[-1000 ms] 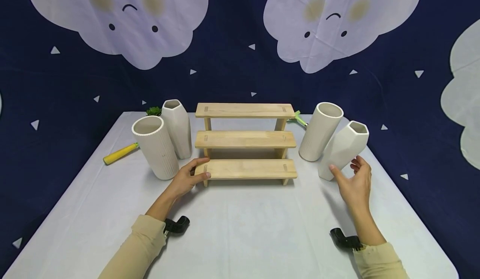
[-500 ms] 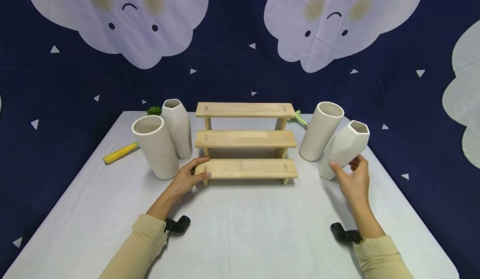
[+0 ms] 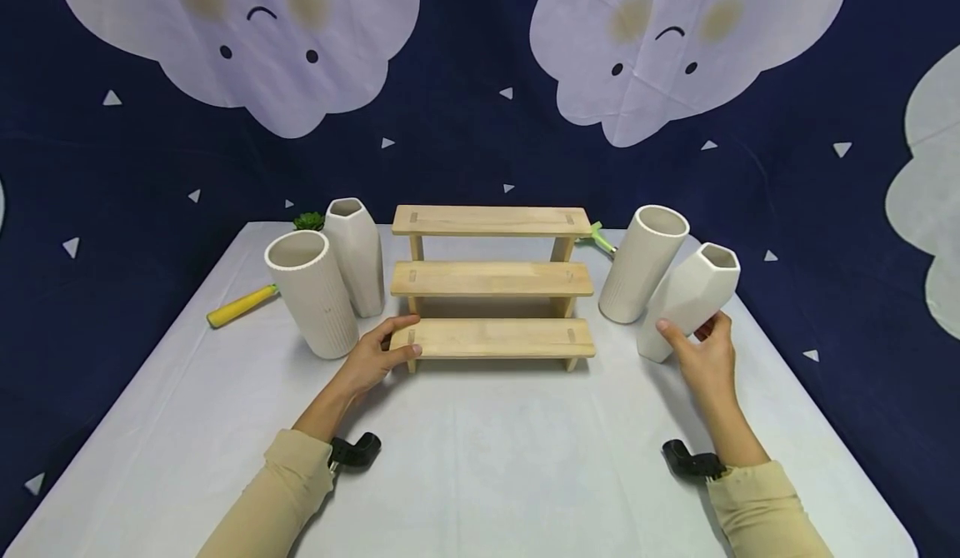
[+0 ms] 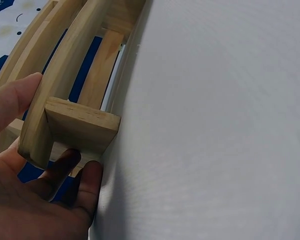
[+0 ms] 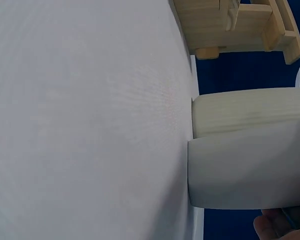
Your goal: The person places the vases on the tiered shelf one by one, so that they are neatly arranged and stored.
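Note:
A three-tier wooden stand [image 3: 492, 279] stands mid-table. My left hand [image 3: 378, 356] grips the left end of its lowest board; in the left wrist view the thumb [image 4: 20, 97] lies on the board and other fingers [image 4: 90, 185] are below, beside the leg. A white faceted vase [image 3: 688, 291] stands at the right, and my right hand [image 3: 707, 362] holds its lower part, thumb on the near side and fingers on the right side. In the right wrist view the vase [image 5: 250, 170] stands on the table with a few fingers [image 5: 277, 225] showing beside it.
A ribbed white cylinder vase [image 3: 643, 262] stands close behind the held one. On the left are another ribbed vase [image 3: 313, 300] and a faceted vase [image 3: 354, 258], with a yellow-handled tool [image 3: 242, 306] and a green plant [image 3: 308, 221]. A light green tool [image 3: 600, 240] lies behind the stand.
My right hand's fingers have drawn in closer around the faceted vase, and its wrist has shifted slightly forward. The left hand, the stand and the vases stay in place.

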Available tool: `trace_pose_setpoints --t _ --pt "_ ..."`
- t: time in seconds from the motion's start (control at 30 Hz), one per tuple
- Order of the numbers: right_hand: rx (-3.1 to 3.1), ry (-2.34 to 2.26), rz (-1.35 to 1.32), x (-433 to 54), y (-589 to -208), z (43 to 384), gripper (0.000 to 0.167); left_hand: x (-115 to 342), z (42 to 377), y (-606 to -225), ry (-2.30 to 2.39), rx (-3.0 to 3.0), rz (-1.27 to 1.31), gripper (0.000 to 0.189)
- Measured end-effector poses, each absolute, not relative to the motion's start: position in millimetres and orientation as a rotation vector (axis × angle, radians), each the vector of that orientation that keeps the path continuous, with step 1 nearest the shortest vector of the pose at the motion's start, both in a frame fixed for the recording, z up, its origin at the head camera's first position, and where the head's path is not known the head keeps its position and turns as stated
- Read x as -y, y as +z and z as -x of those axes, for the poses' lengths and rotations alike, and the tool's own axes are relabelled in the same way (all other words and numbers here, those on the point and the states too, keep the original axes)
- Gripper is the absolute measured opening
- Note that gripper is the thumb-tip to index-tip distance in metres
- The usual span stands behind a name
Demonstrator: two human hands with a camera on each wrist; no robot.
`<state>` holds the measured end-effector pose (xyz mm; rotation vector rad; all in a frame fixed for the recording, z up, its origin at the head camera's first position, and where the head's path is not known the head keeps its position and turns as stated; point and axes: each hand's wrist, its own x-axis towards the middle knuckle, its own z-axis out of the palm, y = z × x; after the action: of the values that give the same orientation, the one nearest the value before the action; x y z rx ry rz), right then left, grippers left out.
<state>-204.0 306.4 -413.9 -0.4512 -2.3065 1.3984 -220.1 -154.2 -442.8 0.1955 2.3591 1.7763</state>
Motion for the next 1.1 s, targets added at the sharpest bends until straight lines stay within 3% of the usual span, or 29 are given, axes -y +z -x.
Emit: trace_pose_setpoints --t 0.77,1.1 --pt "2.277 1.422 0.439 -310.7 -420.6 212.4 0.067 153.4 219.6 -443.6 1.766 -2.383 -0.188 0.056" --pt "2.273 1.453 0.453 -311.1 -420.6 212.8 0.071 150.7 217.9 -441.3 1.775 -2.401 -0.205 0.057"
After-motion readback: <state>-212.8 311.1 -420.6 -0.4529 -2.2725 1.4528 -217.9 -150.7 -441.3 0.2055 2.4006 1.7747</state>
